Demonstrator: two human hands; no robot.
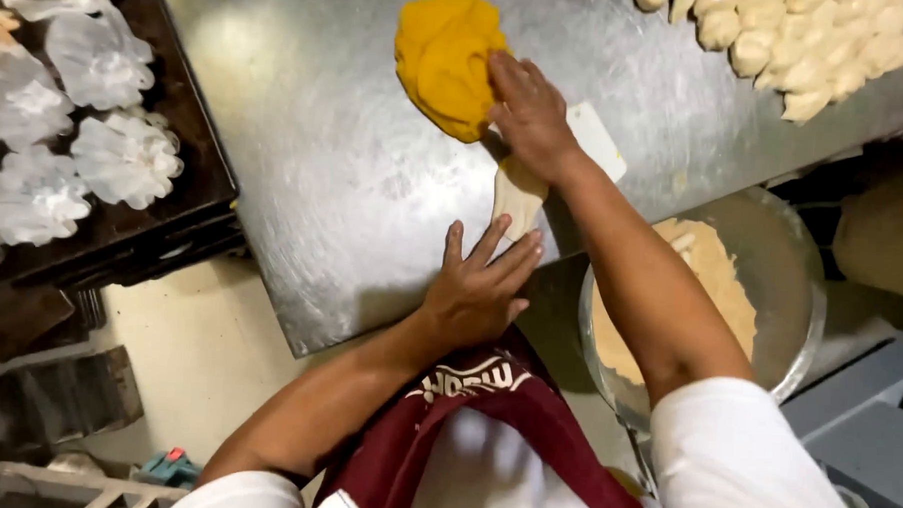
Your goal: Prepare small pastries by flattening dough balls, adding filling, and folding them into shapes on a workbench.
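Right hand [529,117] presses, fingers flat, on the yellow dough mound [446,64]; left hand [478,285] spreads wide on a pale dough strip [518,194] — a white plastic scraper [598,139] just beside, pale dough balls [809,41] well apart.

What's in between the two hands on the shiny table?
In the head view, a pale strip of dough lies between the left hand and the right hand, which rests on the yellow lump.

Printed lettering on the apron; no packages, signs or screens

The one label-like mark is a curved band of white lettering [464,378] across the top of the dark red apron [465,435], at bottom centre, just below the left hand's wrist.
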